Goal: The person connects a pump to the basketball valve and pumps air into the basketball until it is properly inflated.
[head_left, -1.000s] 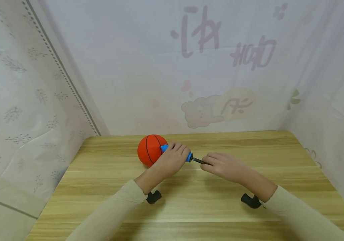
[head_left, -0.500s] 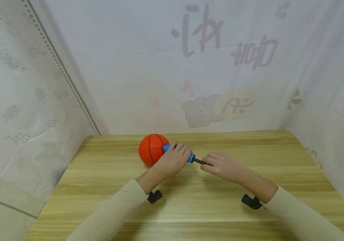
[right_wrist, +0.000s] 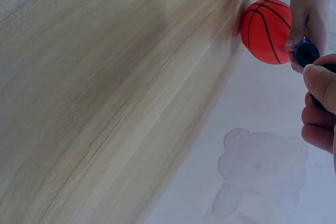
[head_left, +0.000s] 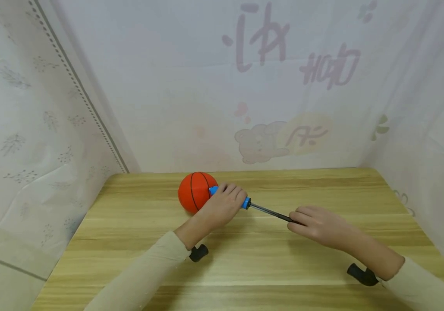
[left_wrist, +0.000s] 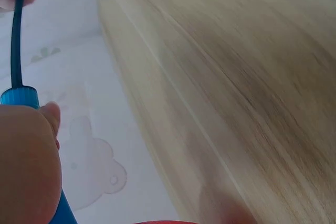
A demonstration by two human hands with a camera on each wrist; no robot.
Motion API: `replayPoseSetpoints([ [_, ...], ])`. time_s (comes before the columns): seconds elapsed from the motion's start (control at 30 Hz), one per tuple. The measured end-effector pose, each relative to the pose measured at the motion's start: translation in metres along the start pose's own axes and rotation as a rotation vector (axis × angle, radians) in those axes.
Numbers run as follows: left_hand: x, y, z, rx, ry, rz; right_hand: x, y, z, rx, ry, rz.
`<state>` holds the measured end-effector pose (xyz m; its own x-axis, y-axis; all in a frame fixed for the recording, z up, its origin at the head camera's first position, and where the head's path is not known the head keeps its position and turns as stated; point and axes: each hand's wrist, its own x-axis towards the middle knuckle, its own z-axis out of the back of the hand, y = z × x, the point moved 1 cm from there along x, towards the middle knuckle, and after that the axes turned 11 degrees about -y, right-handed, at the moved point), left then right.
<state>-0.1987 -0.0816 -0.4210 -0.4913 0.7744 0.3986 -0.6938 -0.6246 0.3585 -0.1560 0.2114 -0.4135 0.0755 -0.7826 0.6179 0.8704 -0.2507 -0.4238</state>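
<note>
A red toy basketball with black lines (head_left: pixel 192 193) rests on the wooden table. My left hand (head_left: pixel 225 204) grips the blue barrel of a hand pump (head_left: pixel 247 203), whose far end meets the ball's right side. From the barrel a long dark rod (head_left: pixel 269 211) runs out toward the right. My right hand (head_left: pixel 318 224) holds the rod's outer end between thumb and fingers, mostly covering the handle. The left wrist view shows the barrel's blue collar (left_wrist: pixel 20 97) above my curled fingers. In the right wrist view, the ball (right_wrist: pixel 262 30) sits beyond both hands.
The wooden table (head_left: pixel 222 268) reaches back to a pale printed cloth (head_left: pixel 190 108) hanging behind, with more cloth at both sides. A black wrist fitting (head_left: pixel 198 253) hangs under the left wrist, and another black fitting (head_left: pixel 361 275) under the right.
My right hand has moved right and toward me, drawing much more of the rod out of the barrel. The left hand and ball stay nearly in place.
</note>
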Motion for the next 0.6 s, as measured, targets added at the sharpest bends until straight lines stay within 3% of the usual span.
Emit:
replayPoseSetpoints([
  [0.23, 0.000, -0.002, 0.002, 0.004, 0.015, 0.012, 0.006, -0.002, -0.012, 0.034, 0.003, -0.024],
  [0.6, 0.000, -0.006, 0.003, 0.055, 0.010, 0.005, 0.039, -0.009, -0.049, 0.027, 0.000, -0.032],
])
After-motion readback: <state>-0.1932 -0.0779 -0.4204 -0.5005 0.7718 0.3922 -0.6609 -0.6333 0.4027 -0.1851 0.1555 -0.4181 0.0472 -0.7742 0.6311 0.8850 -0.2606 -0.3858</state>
